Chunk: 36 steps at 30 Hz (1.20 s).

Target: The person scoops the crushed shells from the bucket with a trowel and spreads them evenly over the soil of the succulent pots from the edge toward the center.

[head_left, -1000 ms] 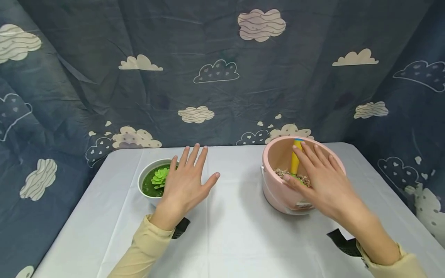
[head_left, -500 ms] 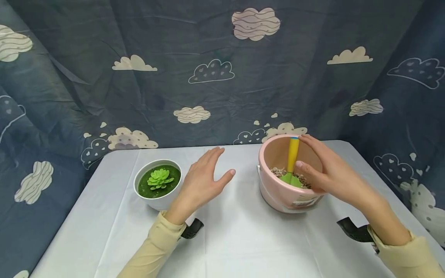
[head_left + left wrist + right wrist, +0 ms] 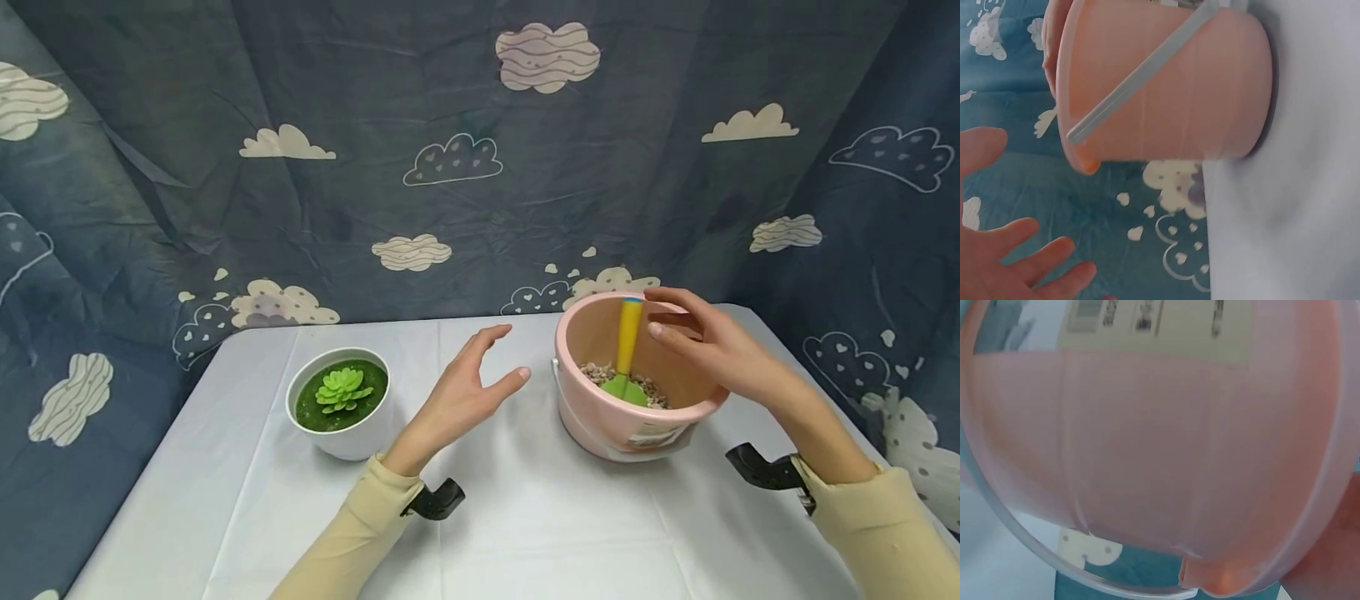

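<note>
A pink bucket [image 3: 592, 421] stands on the right of the table, with pebbly bits [image 3: 596, 372] on its floor. Upright in it is a toy shovel with a yellow handle [image 3: 628, 337] and green blade [image 3: 628, 390]. My right hand [image 3: 723, 346] is over the bucket's right rim, thumb and fingers spread just right of the handle and holding nothing. Between bucket and plant pot, my left hand [image 3: 457, 404] hovers with fingers apart, bare of any object. In the left wrist view its fingers [image 3: 1054, 256] spread below the bucket's rim; the right wrist view shows the bucket wall [image 3: 1135, 444] close up.
On the left stands a white pot [image 3: 348, 442] holding a green succulent [image 3: 342, 389]. A white cloth [image 3: 517, 533] covers the table. Dark cloud-patterned fabric [image 3: 337, 75] hangs behind and at both sides. The bucket's pale bail handle [image 3: 1141, 78] hangs down its side.
The left hand has moved right, away from the plant pot, its fingers bending. The right hand has turned sideways and drawn to the right of the shovel handle, uncovering the shovel.
</note>
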{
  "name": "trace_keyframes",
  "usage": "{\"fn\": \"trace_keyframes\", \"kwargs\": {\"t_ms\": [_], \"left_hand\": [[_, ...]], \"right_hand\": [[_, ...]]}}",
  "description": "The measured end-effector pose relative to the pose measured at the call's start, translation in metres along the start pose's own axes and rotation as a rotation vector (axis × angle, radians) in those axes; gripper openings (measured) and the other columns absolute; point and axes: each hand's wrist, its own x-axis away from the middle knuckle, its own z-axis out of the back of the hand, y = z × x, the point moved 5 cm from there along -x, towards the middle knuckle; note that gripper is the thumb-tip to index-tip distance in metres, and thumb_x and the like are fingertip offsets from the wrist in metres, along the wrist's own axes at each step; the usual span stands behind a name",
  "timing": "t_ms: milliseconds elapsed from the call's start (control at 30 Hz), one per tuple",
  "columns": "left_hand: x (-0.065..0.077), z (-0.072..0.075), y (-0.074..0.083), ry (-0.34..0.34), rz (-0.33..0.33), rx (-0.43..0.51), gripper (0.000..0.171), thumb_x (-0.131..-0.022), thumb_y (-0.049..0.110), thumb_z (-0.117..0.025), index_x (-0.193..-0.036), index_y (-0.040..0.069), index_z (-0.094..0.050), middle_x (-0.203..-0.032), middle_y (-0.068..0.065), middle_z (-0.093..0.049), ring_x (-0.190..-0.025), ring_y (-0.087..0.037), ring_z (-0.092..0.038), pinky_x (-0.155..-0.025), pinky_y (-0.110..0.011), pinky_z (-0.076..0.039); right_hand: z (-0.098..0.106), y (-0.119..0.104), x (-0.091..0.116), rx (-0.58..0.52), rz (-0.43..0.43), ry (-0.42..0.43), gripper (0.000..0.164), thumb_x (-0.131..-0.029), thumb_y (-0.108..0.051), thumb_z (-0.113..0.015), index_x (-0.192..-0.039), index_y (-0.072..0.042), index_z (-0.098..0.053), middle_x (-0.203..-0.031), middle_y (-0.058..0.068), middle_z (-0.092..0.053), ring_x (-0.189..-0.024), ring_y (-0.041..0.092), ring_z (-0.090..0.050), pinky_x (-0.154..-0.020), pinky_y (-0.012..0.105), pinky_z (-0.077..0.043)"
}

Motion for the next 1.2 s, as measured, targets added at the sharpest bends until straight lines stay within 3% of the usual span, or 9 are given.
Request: {"fn": "trace_keyframes", "kwargs": {"t_ms": [67, 133, 333, 567, 767, 867, 1033, 1200], "left_hand": [[-0.003, -0.006, 0.0, -0.009, -0.015, 0.045, 0.064, -0.092, 0.045, -0.065, -0.148, 0.025, -0.041, -0.148, 0.009, -0.041, -0.137, -0.013, -0.035, -0.108, -0.043, -0.034], [-0.006, -0.012, 0.0, -0.025, -0.022, 0.096, 0.063, -0.092, 0.043, -0.066, -0.148, 0.026, -0.041, -0.148, 0.01, -0.041, -0.137, -0.013, -0.036, -0.108, -0.045, -0.034], [-0.016, -0.03, 0.001, -0.095, -0.005, 0.311, 0.061, -0.093, 0.039, -0.066, -0.148, 0.032, -0.039, -0.151, 0.01, -0.037, -0.137, -0.02, -0.037, -0.105, -0.049, -0.037], [-0.024, -0.051, 0.0, -0.155, 0.01, 0.507, 0.059, -0.094, 0.031, -0.065, -0.148, 0.033, -0.041, -0.149, 0.005, -0.038, -0.135, -0.021, -0.041, -0.104, -0.04, -0.039], [-0.03, -0.068, -0.001, -0.186, 0.032, 0.515, 0.068, -0.091, 0.034, -0.068, -0.151, 0.034, -0.037, -0.15, 0.005, -0.039, -0.127, -0.016, -0.046, -0.104, -0.041, -0.037], [-0.035, -0.073, -0.001, -0.194, 0.052, 0.499, 0.073, -0.089, 0.036, -0.07, -0.152, 0.037, -0.033, -0.151, 0.01, -0.036, -0.129, -0.018, -0.043, -0.104, -0.044, -0.036], [-0.045, -0.077, -0.001, -0.231, 0.06, 0.505, 0.082, -0.085, 0.034, -0.072, -0.153, 0.039, -0.027, -0.153, 0.019, -0.026, -0.138, -0.019, -0.033, -0.106, -0.042, -0.034], [-0.052, -0.079, -0.004, -0.267, 0.039, 0.541, 0.086, -0.083, 0.032, -0.074, -0.153, 0.037, -0.025, -0.154, 0.017, -0.024, -0.141, -0.024, -0.03, -0.105, -0.039, -0.036]], "right_hand": [[0.002, 0.002, -0.004, 0.015, 0.007, -0.004, 0.054, -0.101, -0.019, -0.058, -0.149, -0.005, -0.037, -0.147, 0.021, -0.042, -0.128, 0.045, -0.046, -0.092, 0.025, -0.046], [0.003, 0.004, -0.008, 0.024, 0.011, -0.014, 0.053, -0.101, -0.02, -0.057, -0.148, -0.006, -0.038, -0.145, 0.021, -0.044, -0.125, 0.045, -0.049, -0.091, 0.023, -0.047], [-0.001, 0.009, -0.022, 0.003, 0.024, -0.078, 0.052, -0.102, -0.018, -0.057, -0.149, -0.006, -0.037, -0.143, 0.021, -0.047, -0.126, 0.043, -0.05, -0.091, 0.035, -0.049], [-0.008, 0.016, -0.034, -0.089, 0.038, -0.155, 0.051, -0.1, -0.006, -0.055, -0.147, -0.002, -0.036, -0.144, 0.024, -0.043, -0.129, 0.047, -0.044, -0.09, 0.047, -0.049], [-0.01, 0.024, -0.039, -0.083, 0.037, -0.155, 0.048, -0.099, -0.005, -0.057, -0.144, -0.003, -0.042, -0.14, 0.021, -0.046, -0.124, 0.045, -0.05, -0.087, 0.04, -0.053], [-0.01, 0.024, -0.039, -0.072, 0.034, -0.149, 0.047, -0.099, -0.01, -0.06, -0.143, -0.004, -0.046, -0.138, 0.019, -0.046, -0.12, 0.042, -0.053, -0.086, 0.036, -0.054], [-0.011, 0.024, -0.038, -0.114, 0.023, -0.188, 0.044, -0.1, -0.014, -0.058, -0.142, -0.005, -0.047, -0.135, 0.019, -0.049, -0.113, 0.037, -0.057, -0.085, 0.044, -0.055], [-0.017, 0.023, -0.037, -0.2, 0.012, -0.271, 0.045, -0.101, -0.01, -0.055, -0.141, -0.004, -0.037, -0.131, 0.025, -0.052, -0.118, 0.047, -0.054, -0.085, 0.051, -0.053]]}}
